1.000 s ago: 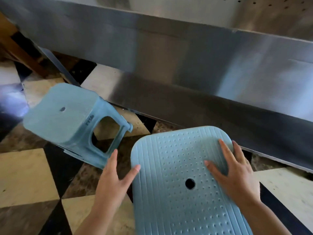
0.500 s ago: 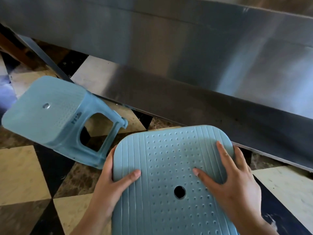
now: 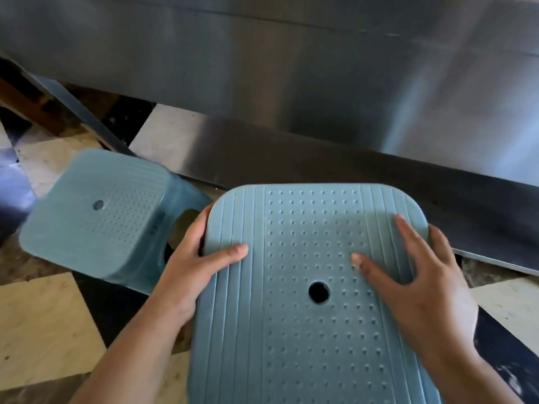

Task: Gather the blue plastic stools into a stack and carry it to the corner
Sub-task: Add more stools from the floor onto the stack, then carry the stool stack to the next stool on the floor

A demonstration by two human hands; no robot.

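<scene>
A blue plastic stool point(image 3: 309, 330) fills the lower middle of the view, its dotted seat with a round hole facing me. My left hand point(image 3: 192, 266) grips its left edge, thumb on top and fingers under the rim. My right hand point(image 3: 420, 284) grips the right edge, thumb and palm on the seat, fingers curled over the far corner. A second blue stool point(image 3: 96, 220) stands tilted on the floor to the left, close to the held one. What lies beneath the held seat is hidden.
A long stainless-steel counter front point(image 3: 320, 91) and its lower steel panel point(image 3: 364, 188) run across the view right behind the stools. The floor point(image 3: 40, 325) is checkered in cream, black and brown tiles. A wooden frame point(image 3: 35, 103) shows at the far left.
My left hand went from hovering beside the stool to gripping its left edge. The held stool has straightened and come closer; the second stool now sits nearer to it.
</scene>
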